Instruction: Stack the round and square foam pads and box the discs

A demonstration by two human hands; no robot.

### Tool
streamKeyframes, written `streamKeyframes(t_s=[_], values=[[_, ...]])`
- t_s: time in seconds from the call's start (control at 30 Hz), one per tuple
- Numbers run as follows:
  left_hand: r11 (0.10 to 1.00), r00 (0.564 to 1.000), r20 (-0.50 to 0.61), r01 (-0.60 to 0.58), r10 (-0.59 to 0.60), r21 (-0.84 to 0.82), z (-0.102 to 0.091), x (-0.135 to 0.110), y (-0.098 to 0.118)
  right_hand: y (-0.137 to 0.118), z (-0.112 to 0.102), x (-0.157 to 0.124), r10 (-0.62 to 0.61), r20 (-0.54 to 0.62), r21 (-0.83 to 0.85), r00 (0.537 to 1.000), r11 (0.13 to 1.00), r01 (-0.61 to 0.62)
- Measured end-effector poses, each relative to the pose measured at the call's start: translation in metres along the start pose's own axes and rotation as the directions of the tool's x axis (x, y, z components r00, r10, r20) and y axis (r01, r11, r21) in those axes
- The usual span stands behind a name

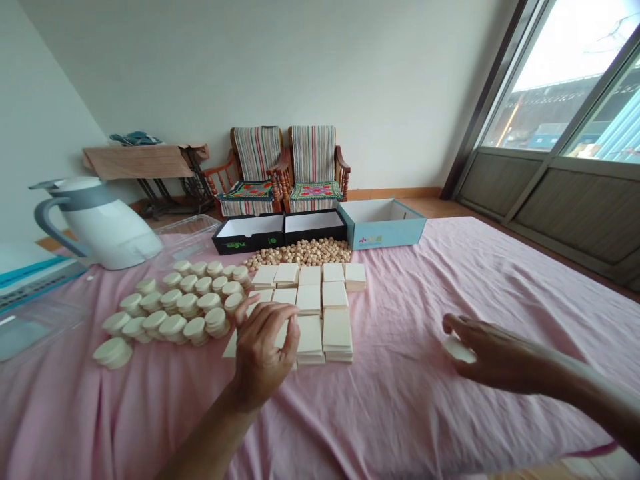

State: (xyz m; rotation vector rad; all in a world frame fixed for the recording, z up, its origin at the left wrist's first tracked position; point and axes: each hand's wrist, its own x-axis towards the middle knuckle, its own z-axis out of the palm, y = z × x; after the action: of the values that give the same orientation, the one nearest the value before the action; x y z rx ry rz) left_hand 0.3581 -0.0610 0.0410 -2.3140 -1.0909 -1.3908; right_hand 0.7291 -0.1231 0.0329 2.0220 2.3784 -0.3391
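My right hand (477, 350) is low over the pink cloth at the right, its fingers curled around a white round disc (459, 349); whether it is one disc or a small stack cannot be told. My left hand (265, 343) hovers over the stacked square cards (337, 328), thumb and index tips close together in a pinch, little finger apart. What lies between those tips, if anything, is hidden against the pale cards. Left of the cards stand rows of short stacks of cream round discs (173, 325). The left hand hides some of the square stacks.
Behind the cards lies a heap of small wooden beads (305, 252). Two black boxes (250, 233) and a light blue box (387, 227) stand at the far edge. A white-and-grey jug (110, 227) and clear plastic trays (193, 233) are at the left. Two chairs (257, 167) stand beyond.
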Motion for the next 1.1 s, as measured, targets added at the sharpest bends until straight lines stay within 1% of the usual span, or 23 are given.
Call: streamKeyframes(t_s=[0.1, 0.2, 0.27, 0.33, 0.5, 0.57, 0.67, 0.77, 0.83, 0.9, 0.93, 1.0, 1.1], values=[[1.0, 1.0, -0.014, -0.006, 0.006, -0.007, 0.0, 0.001, 0.0, -0.024, -0.015, 0.017, 0.028, -0.055, 0.064, 0.998, 0.998, -0.025], [0.999, 1.0, -0.005, -0.021, 0.021, -0.03, 0.0, 0.001, 0.002, -0.035, -0.017, 0.036, 0.022, -0.101, 0.094, 0.995, 0.995, -0.012], [0.999, 1.0, -0.009, -0.03, 0.03, -0.04, 0.0, 0.0, 0.003, -0.037, -0.016, 0.045, -0.015, -0.099, 0.11, 0.995, 0.994, 0.025], [0.998, 0.999, -0.021, -0.04, 0.039, -0.048, -0.001, 0.0, 0.003, -0.036, -0.015, 0.049, -0.076, -0.069, 0.121, 0.995, 0.989, 0.084], [0.997, 0.998, -0.04, -0.049, 0.047, -0.058, -0.005, -0.001, 0.003, -0.036, -0.014, 0.046, -0.249, 0.034, 0.127, 0.968, 0.962, 0.243], [0.997, 0.998, -0.036, -0.05, 0.048, -0.058, -0.005, -0.001, 0.004, -0.037, -0.011, 0.045, -0.275, 0.02, 0.149, 0.961, 0.952, 0.269], [0.997, 0.998, -0.03, -0.057, 0.056, -0.061, -0.004, 0.0, 0.004, -0.041, -0.01, 0.054, -0.276, -0.071, 0.141, 0.959, 0.949, 0.284], [0.995, 0.997, -0.034, -0.068, 0.066, -0.067, -0.004, 0.001, 0.005, -0.047, -0.015, 0.082, -0.262, -0.242, 0.145, 0.934, 0.942, 0.302], [0.995, 0.997, -0.038, -0.073, 0.071, -0.067, -0.004, 0.001, 0.005, -0.052, -0.019, 0.108, -0.236, -0.37, 0.156, 0.898, 0.938, 0.311], [0.995, 0.997, -0.041, -0.072, 0.069, -0.066, -0.004, 0.0, 0.004, -0.058, -0.022, 0.134, -0.217, -0.446, 0.163, 0.869, 0.935, 0.317], [0.995, 0.997, -0.042, -0.071, 0.068, -0.065, -0.004, 0.0, 0.004, -0.061, -0.023, 0.146, -0.205, -0.457, 0.169, 0.866, 0.935, 0.311], [0.996, 0.997, -0.038, -0.065, 0.063, -0.065, -0.003, -0.001, 0.003, -0.066, -0.025, 0.164, -0.184, -0.437, 0.184, 0.881, 0.94, 0.288], [0.996, 0.998, -0.028, -0.053, 0.052, -0.067, -0.002, -0.003, 0.003, -0.068, -0.025, 0.176, -0.181, -0.361, 0.213, 0.915, 0.939, 0.27]])
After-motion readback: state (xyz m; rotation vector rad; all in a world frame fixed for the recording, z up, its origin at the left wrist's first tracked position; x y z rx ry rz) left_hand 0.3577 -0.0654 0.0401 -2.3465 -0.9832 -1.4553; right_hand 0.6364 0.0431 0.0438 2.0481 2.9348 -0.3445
